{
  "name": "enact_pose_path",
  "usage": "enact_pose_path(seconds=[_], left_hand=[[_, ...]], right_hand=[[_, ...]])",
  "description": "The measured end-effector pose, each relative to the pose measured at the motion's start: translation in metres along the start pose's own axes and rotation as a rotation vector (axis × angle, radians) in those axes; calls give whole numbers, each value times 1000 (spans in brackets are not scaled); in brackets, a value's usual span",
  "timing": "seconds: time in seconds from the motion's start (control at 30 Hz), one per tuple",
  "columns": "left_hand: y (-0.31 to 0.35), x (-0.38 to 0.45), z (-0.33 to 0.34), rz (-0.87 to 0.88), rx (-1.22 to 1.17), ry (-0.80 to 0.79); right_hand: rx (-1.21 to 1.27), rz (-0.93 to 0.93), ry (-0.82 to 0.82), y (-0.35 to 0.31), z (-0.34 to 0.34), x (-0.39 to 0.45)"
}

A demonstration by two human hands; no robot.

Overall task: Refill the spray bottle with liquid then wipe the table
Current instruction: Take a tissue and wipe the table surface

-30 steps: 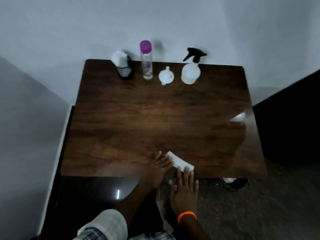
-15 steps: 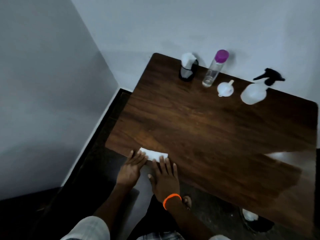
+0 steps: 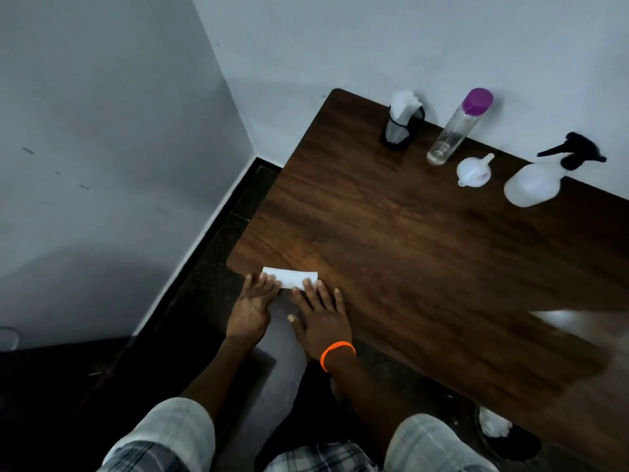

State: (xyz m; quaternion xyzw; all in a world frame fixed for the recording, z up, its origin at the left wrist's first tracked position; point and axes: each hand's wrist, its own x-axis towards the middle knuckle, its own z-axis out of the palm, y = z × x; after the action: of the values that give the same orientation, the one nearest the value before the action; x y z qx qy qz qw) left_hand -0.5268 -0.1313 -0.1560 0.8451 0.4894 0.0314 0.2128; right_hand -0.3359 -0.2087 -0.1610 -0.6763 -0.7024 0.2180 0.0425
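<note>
A folded white tissue [image 3: 289, 277] lies flat on the near-left corner of the dark wooden table [image 3: 425, 250]. My left hand [image 3: 252, 304] presses its left end with flat fingers. My right hand [image 3: 320, 315], with an orange band at the wrist, presses its right end. Along the far edge stand a translucent white spray bottle [image 3: 531, 182] with a black trigger head, a small white funnel [image 3: 473, 170], and a clear bottle with a purple cap [image 3: 452, 131] holding a little liquid.
A black holder stuffed with white tissues [image 3: 401, 120] stands at the table's far-left corner. Grey walls meet in a corner to the left, above a dark floor. A shoe [image 3: 493, 427] shows under the near edge of the table.
Both hands have slid the tissue left along the near edge to the table's near-left corner. The view has swung left and tilted.
</note>
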Motion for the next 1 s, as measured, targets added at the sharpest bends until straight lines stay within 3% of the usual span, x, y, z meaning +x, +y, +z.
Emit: enact_pose_path(seconds=[0.47, 0.77, 1.0], left_hand=[[100, -28, 33, 259, 149, -79], [188, -27, 79, 352, 158, -284], [262, -25, 104, 541, 233, -423]], right_hand=[[-61, 133, 12, 74, -6, -110], [-45, 358, 53, 127, -5, -201], [-18, 551, 96, 165, -10, -265]])
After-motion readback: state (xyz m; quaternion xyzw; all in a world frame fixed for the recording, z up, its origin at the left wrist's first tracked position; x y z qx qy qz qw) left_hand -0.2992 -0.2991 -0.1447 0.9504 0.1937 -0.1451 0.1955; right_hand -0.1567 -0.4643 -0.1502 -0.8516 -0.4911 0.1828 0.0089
